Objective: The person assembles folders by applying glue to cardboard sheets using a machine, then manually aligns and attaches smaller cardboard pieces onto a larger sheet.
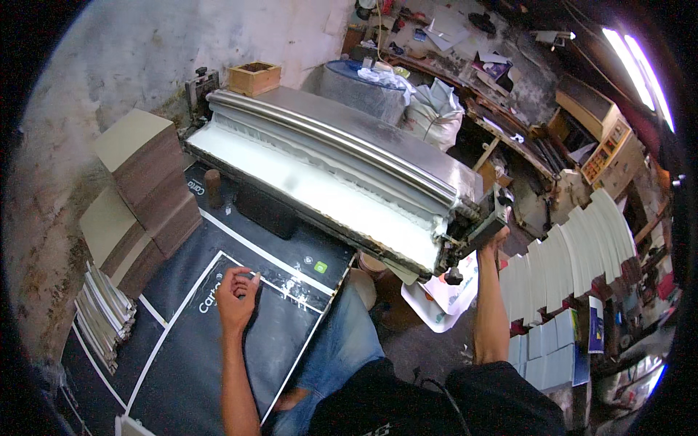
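Note:
Across the middle lies a gluing machine (349,138) with a long metal roller (331,142) and a trough of white glue (305,190) along its near side. My left hand (238,294) hovers over a black printed sheet covering the table (273,341), its fingers curled in and nothing visible in them. My right arm reaches to the machine's right end. There my right hand (497,238) closes behind a dark metal bracket (486,221), which hides most of the fingers and whatever they grip.
Tall stacks of grey-brown boards (149,163) stand at the left, with a pile of thin sheets (105,312) nearer. Rows of white-edged stacks (574,251) line the right. On the machine sits a wooden box (254,78); behind it are a blue-topped drum (356,91) and white sack (435,116).

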Motion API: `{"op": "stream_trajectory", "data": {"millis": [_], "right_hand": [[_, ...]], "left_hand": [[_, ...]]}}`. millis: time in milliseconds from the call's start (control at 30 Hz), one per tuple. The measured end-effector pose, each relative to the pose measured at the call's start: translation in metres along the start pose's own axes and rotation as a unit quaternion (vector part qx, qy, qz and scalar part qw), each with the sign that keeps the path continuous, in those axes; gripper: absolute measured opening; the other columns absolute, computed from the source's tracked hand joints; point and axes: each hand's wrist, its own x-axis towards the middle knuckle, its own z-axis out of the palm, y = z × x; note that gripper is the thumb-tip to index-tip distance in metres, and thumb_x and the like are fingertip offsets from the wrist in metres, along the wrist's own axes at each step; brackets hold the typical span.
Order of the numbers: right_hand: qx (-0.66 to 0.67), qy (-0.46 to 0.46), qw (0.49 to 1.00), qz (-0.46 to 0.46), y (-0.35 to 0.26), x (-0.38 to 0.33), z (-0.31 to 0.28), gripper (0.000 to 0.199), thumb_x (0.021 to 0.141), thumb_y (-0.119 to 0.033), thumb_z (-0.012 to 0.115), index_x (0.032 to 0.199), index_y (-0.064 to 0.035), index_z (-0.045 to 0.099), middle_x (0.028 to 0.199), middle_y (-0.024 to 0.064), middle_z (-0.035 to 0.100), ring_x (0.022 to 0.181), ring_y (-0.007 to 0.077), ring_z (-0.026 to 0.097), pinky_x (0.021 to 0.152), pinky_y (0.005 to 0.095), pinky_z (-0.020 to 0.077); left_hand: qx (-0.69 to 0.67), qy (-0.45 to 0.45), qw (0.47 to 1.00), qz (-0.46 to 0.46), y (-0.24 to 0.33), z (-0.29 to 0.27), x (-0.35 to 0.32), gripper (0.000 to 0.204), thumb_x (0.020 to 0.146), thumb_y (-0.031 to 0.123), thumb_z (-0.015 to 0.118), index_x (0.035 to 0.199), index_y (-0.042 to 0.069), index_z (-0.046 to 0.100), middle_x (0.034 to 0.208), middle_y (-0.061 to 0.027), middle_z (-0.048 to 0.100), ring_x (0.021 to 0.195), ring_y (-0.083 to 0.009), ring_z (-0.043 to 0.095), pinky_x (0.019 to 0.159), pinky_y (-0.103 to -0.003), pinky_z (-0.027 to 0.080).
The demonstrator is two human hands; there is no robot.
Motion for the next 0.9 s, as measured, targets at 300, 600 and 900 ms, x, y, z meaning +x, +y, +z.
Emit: {"op": "stream_trajectory", "data": {"millis": [300, 600, 900], "right_hand": [[-0.027, -0.056, 0.991, -0.116, 0.088, 0.052, -0.003, 0.034, 0.091, -0.039, 0.067, 0.093, -0.0062, 0.078, 0.074, 0.0052, 0.071, 0.067, 0.017, 0.066, 0.062, 0.0385, 0.0507], [0.049, -0.072, 0.991, -0.105, 0.08, 0.047, 0.006, 0.033, 0.094, -0.037, 0.063, 0.095, -0.0062, 0.075, 0.077, 0.0057, 0.071, 0.069, 0.0177, 0.065, 0.064, 0.0374, 0.0511], [0.167, -0.1, 0.98, -0.052, 0.084, 0.052, 0.024, 0.033, 0.098, -0.036, 0.058, 0.097, -0.0062, 0.073, 0.081, 0.0063, 0.07, 0.071, 0.0184, 0.065, 0.065, 0.0363, 0.0516]], "left_hand": [[0.0, 0.004, 1.0, 0.002, 0.002, 0.008, -0.002, 0.022, 0.09, 0.008, 0.078, 0.107, 0.002, 0.065, 0.078, -0.0025, 0.065, 0.07, -0.0061, 0.06, 0.059, -0.021, 0.048], [0.001, 0.002, 1.0, 0.008, 0.002, 0.006, 0.0, 0.024, 0.089, 0.012, 0.079, 0.107, 0.002, 0.067, 0.077, -0.0037, 0.066, 0.068, -0.0072, 0.06, 0.06, -0.022, 0.047], [0.009, 0.017, 1.0, 0.016, 0.0, 0.005, 0.0, 0.023, 0.089, 0.01, 0.079, 0.106, 0.002, 0.067, 0.074, -0.0022, 0.065, 0.065, -0.0062, 0.058, 0.059, -0.021, 0.047]]}}
